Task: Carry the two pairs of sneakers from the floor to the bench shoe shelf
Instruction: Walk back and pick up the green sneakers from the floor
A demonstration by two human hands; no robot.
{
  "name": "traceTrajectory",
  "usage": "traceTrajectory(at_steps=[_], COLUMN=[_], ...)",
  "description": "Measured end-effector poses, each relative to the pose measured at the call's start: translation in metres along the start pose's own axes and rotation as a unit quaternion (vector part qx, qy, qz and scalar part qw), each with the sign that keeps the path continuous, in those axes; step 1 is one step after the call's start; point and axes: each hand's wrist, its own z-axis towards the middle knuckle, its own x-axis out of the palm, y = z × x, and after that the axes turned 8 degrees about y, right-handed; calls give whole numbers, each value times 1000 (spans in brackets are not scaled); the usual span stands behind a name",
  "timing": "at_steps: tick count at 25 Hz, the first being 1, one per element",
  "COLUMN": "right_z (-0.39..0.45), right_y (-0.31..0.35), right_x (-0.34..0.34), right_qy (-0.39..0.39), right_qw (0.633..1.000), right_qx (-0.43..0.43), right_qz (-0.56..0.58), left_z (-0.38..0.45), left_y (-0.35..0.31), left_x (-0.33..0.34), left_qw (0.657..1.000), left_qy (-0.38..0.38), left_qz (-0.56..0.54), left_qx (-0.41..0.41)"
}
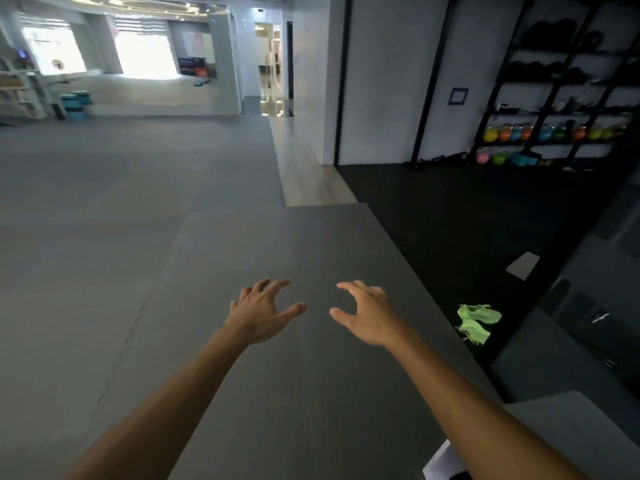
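Both hands, left hand (263, 311) and right hand (367, 313), hover empty with fingers spread wide. The lime-green sneakers (477, 322) lie right of the right fingertips, so fetching them likely comes next.

Dim, soft, blown-out far windows (145, 50)

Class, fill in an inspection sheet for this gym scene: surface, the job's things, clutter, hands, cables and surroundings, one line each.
Surface: grey mat underfoot, black floor to the right.
Job's things: one green sneaker pair lying on the black floor; second pair and bench shelf not seen.
Clutter: white sheet on the black floor.
Hands: left hand and right hand open, fingers spread, holding nothing, over the mat.
Cables: nothing seen for certain; dark items at the rack's foot are too blurred to tell.
Surroundings: black rack with coloured kettlebells, bright windows far left, doorway.
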Motion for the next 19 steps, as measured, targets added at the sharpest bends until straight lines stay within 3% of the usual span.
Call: traceTrajectory(at_steps=[9, 19], right_z=[242, 402], right_y=[-141, -375], right_x=[-80, -190], right_qy=[-43, -81], right_qw=[992, 959], right_qx=[115, 270], right_qz=[21, 41], left_z=[329, 626], left_y=[-84, -289], left_x=[-32, 20], left_qw=[991, 957], left_qy=[53, 151], left_qz=[59, 81], left_qx=[110, 236])
